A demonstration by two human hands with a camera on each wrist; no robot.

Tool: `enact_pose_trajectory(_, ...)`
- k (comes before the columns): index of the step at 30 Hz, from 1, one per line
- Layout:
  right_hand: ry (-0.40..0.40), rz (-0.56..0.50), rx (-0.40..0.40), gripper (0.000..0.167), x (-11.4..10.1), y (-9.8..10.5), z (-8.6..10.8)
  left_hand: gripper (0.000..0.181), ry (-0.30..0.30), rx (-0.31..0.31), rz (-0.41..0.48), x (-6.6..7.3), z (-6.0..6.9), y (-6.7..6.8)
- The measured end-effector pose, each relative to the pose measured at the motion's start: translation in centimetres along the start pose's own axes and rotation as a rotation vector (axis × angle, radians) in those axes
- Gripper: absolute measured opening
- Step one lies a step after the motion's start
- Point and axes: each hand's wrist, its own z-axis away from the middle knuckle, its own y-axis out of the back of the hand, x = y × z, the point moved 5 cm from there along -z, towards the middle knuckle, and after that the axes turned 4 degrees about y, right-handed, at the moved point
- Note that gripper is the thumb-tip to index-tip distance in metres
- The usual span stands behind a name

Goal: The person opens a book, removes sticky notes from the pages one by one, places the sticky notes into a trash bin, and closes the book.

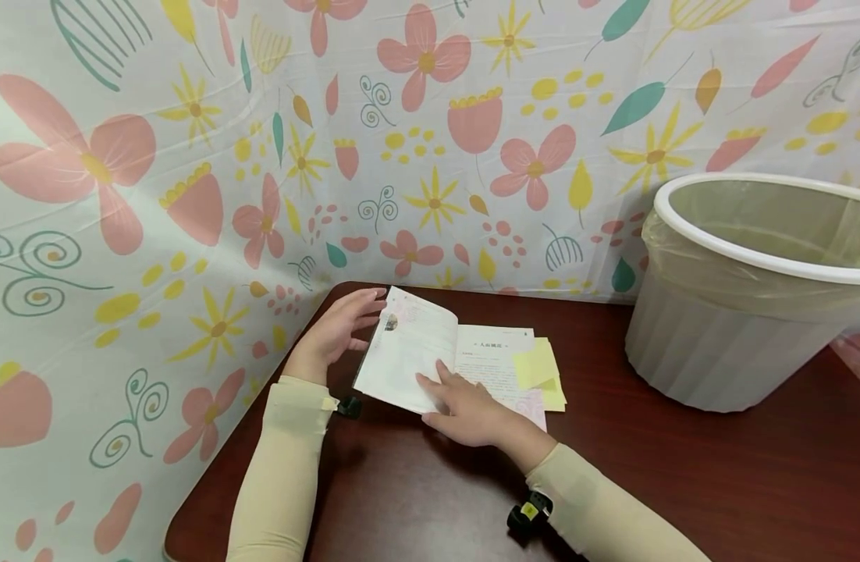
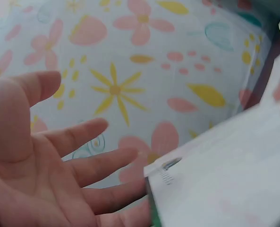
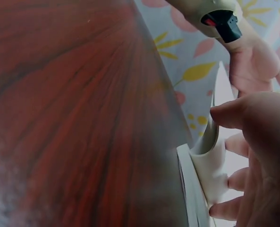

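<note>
An open book (image 1: 419,351) lies on the table, its left half raised at a slant and its right page (image 1: 496,351) printed with text. Beside its outer left edge is my left hand (image 1: 339,328), fingers extended and palm facing the book. In the left wrist view that hand (image 2: 59,175) has its lower fingers reaching to the cover's edge, where their tips are partly hidden. My right hand (image 1: 468,406) rests its fingers on the left page near the fold. The right wrist view shows its thumb (image 3: 229,113) at the page's bottom edge.
Yellow sticky notes (image 1: 542,371) stick out from the book's right side. A grey bin (image 1: 711,343) with a white rim and a clear liner stands at the right of the dark red table (image 1: 402,492). A floral curtain (image 1: 261,156) hangs behind and on the left.
</note>
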Motion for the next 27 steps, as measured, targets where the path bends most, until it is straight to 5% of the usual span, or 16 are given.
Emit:
enact_pose_trajectory(11,0.013,0.148,-0.039,0.056,0.6,-0.2,0.1,0.068,0.134,0.029,-0.306,-3.3,-1.7,0.0)
enact_pose_trajectory(27,0.01,0.205,-0.163,0.056,0.9,0.0,0.2,0.065,0.18,0.009,-0.495,-5.0,-2.5,-1.8)
